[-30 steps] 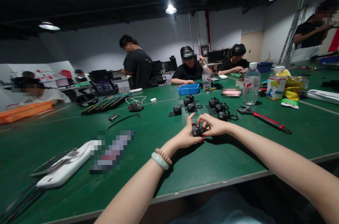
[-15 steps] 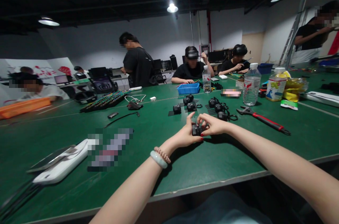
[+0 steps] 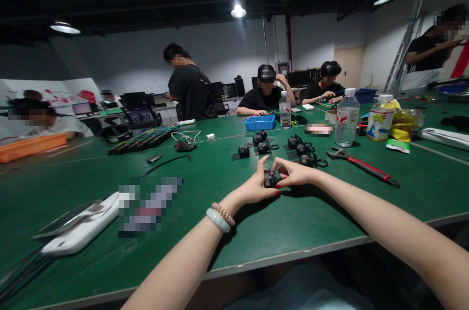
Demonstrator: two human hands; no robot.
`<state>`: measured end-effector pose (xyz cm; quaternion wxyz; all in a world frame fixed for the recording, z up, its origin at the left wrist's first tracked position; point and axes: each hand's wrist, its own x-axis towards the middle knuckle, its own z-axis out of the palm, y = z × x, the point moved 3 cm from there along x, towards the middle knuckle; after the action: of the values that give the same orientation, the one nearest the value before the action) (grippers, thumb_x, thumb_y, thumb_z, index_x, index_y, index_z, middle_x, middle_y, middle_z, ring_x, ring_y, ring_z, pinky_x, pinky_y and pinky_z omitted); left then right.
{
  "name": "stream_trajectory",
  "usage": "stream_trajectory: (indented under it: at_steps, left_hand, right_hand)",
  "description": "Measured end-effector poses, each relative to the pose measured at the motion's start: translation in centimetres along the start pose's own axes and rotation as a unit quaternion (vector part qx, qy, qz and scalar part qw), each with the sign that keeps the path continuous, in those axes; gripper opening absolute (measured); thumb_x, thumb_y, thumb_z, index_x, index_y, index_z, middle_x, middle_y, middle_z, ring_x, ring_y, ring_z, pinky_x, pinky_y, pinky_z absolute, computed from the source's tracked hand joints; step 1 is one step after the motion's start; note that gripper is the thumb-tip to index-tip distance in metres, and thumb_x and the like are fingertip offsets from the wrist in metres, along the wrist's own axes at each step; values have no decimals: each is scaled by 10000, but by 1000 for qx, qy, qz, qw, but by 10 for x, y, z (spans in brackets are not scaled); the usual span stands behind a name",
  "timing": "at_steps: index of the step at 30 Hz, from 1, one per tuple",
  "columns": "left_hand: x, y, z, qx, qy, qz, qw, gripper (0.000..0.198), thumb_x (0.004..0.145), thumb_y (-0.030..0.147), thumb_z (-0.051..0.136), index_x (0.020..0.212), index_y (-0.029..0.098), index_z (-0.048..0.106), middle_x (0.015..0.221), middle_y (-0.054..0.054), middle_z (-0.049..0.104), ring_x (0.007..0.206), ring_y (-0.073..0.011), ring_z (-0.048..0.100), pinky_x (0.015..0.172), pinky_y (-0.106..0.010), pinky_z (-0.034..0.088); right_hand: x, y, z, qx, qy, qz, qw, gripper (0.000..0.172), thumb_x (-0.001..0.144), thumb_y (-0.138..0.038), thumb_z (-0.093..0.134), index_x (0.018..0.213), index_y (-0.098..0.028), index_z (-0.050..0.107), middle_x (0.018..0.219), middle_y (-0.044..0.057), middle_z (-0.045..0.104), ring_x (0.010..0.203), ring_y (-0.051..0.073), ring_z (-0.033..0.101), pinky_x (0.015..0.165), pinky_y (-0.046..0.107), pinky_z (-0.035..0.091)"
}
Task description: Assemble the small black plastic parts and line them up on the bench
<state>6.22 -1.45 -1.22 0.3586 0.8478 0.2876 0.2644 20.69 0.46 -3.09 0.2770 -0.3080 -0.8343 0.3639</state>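
A small black part (image 3: pixel 270 180) sits low over the green table (image 3: pixel 227 232), pinched between both my hands. My left hand (image 3: pixel 253 187) grips it from the left, thumb and fingers closed on it; a pale bangle and a bead bracelet ring that wrist. My right hand (image 3: pixel 296 174) holds its right side with fingertips on top. Just beyond lie two groups of similar black parts (image 3: pixel 256 144) and more black parts with looped cables (image 3: pixel 303 152).
A red-handled wrench (image 3: pixel 361 165) lies to the right, near water bottles (image 3: pixel 345 117) and snack bags (image 3: pixel 403 124). A blue tray (image 3: pixel 260 123) stands farther back. A white device (image 3: pixel 80 232) lies at the left. Several people work at the far side.
My hands stay together on the black part with small finger shifts. The view has drifted slightly; a seated person at the far side raised a hand to the head.
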Motion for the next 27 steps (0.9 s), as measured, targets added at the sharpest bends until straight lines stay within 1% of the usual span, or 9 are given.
stream_trajectory:
  at_steps: [4,8,15,18,24,27]
  left_hand:
    - [0,-1,0,4,1,-6,1000,924,613,189,625,1270,216,-24,1051,-104,470,892,-190,520,819,-410,374]
    - [-1,0,0,18,2,-7,1000,925,612,196,623,1270,213,-26,1046,-98,473,888,-188,519,813,-397,381]
    - [-1,0,-2,32,6,-6,999,932,602,208,627,1271,208,-22,1101,-112,438,924,-194,501,835,-391,367]
    - [-1,-2,-2,38,7,-8,999,929,601,209,628,1271,200,-17,1088,-110,444,926,-197,499,833,-389,368]
    - [-1,0,-1,35,4,-6,999,916,613,207,617,1271,201,-20,1030,-92,474,860,-174,520,803,-376,387]
    - [-1,1,-1,33,2,-10,999,922,609,211,618,1272,203,-24,1034,-93,470,875,-179,512,819,-389,374]
  right_hand:
    - [-1,-2,-1,9,-11,16,1000,416,614,-298,615,928,-186,368,508,-102,276,429,40,270,407,157,179]
    - [-1,-4,-1,13,-11,21,1000,401,627,-307,603,934,-183,377,486,-105,281,413,39,264,395,159,167]
    - [-1,-2,0,23,-11,24,999,394,631,-314,592,934,-186,374,460,-116,261,403,37,246,399,156,178]
    - [-1,-3,0,27,-13,29,999,399,627,-314,593,935,-184,374,457,-117,254,397,36,239,395,157,166]
    - [-2,-6,-2,21,-8,38,999,388,625,-323,596,924,-178,396,459,-114,258,396,33,235,391,155,152]
    - [-2,-4,-1,21,-5,36,999,379,635,-329,591,927,-173,406,459,-110,274,397,35,246,387,156,151]
